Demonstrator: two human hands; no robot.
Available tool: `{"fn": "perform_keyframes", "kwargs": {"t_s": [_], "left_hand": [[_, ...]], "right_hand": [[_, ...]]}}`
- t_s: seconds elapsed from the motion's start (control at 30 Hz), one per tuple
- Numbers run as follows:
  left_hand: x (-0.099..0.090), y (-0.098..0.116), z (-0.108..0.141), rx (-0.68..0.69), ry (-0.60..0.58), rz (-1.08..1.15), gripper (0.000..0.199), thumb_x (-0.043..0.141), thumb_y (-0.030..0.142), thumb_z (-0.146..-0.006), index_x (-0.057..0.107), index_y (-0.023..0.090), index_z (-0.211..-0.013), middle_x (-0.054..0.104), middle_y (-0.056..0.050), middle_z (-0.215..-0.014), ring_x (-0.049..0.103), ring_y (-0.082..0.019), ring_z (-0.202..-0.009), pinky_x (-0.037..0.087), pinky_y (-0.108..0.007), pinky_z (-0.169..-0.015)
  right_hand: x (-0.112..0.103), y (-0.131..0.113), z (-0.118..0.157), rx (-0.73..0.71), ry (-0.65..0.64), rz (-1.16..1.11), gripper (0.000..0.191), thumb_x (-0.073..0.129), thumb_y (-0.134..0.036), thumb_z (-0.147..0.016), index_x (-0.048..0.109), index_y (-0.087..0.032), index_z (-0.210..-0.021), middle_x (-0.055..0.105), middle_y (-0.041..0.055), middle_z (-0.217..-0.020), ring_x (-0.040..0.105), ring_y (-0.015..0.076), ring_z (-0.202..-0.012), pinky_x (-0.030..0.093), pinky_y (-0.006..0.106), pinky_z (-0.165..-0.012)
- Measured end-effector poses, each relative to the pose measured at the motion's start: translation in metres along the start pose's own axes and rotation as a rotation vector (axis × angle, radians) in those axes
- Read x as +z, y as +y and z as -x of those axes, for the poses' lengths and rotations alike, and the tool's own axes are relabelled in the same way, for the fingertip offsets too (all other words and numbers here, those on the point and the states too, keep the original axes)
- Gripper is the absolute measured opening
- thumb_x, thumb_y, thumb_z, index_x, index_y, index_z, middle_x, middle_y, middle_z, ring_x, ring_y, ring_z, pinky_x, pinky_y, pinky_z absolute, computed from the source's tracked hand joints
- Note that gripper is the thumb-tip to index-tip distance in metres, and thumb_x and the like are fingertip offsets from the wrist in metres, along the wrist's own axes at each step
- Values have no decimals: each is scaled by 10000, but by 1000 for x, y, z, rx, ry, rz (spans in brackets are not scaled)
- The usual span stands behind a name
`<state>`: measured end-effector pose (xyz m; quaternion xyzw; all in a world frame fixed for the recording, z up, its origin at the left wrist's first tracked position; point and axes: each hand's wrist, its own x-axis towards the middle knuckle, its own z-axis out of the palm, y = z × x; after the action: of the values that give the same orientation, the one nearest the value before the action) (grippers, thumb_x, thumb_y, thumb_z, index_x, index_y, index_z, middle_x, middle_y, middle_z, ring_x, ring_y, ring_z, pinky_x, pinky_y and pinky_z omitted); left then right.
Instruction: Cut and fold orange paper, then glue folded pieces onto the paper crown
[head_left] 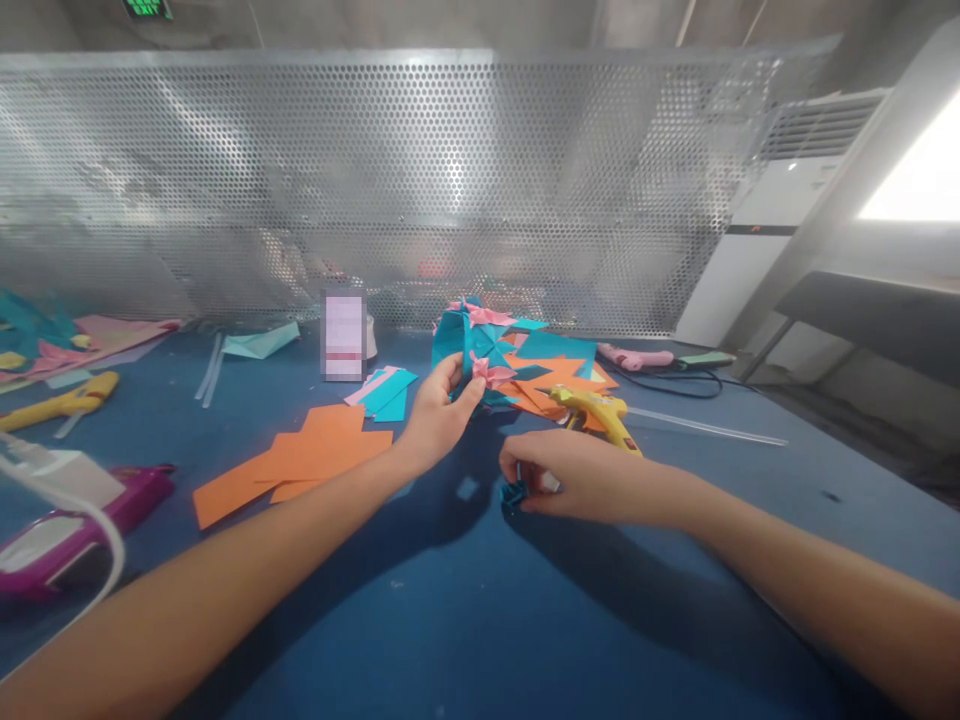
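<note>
My left hand [444,408] is closed on a blue and pink folded-paper piece [480,340], held up above the table with pink paper flowers on its side. Lower and to the right, my right hand [559,475] has its fingertips closed on a small dark blue folded paper [513,493], close to the table top. Just behind my right hand lies a yellow glue gun [600,408]. Orange sheets [322,450] are spread to the left of my left hand, with small blue and pink sheets [390,393] behind them.
Orange and blue paper [559,355] lies behind the glue gun, beside a clear stick [709,428]. A pink glue gun [637,358] is at the back right. On the left are another yellow glue gun [64,400] and a purple device [142,505]. A perforated metal screen [450,180] borders the back.
</note>
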<state>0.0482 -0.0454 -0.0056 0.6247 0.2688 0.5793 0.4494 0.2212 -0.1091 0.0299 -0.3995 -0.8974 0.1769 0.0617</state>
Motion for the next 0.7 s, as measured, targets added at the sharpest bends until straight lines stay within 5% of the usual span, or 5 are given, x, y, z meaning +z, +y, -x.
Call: {"fn": "perform_keyframes", "kwargs": {"t_s": [0.3, 0.5, 0.7], "left_hand": [[1, 1, 2, -1, 9, -6, 334, 609, 225, -751, 516, 152, -1064, 613, -109, -1161, 561, -226, -1113, 413, -371, -982], [1, 1, 2, 3, -4, -2, 330, 602, 239, -759, 515, 144, -1063, 602, -120, -1172, 550, -237, -1128, 410, -384, -984], [1, 1, 2, -9, -5, -5, 329, 605, 233, -764, 513, 160, -1071, 608, -98, -1162, 558, -219, -1105, 417, -363, -968]], "right_hand": [[0, 4, -1, 24, -11, -54, 153, 689, -274, -728, 630, -194, -844, 628, -20, -743, 568, 126, -669, 383, 213, -564], [1, 4, -3, -6, -11, 46, 208, 504, -93, -799, 677, -193, -859, 689, -2, -792, 606, 121, -686, 395, 218, -611], [5, 6, -6, -47, 35, 139, 211, 496, -99, -790, 687, -184, -820, 693, 19, -818, 616, 157, -753, 413, 251, -670]]}}
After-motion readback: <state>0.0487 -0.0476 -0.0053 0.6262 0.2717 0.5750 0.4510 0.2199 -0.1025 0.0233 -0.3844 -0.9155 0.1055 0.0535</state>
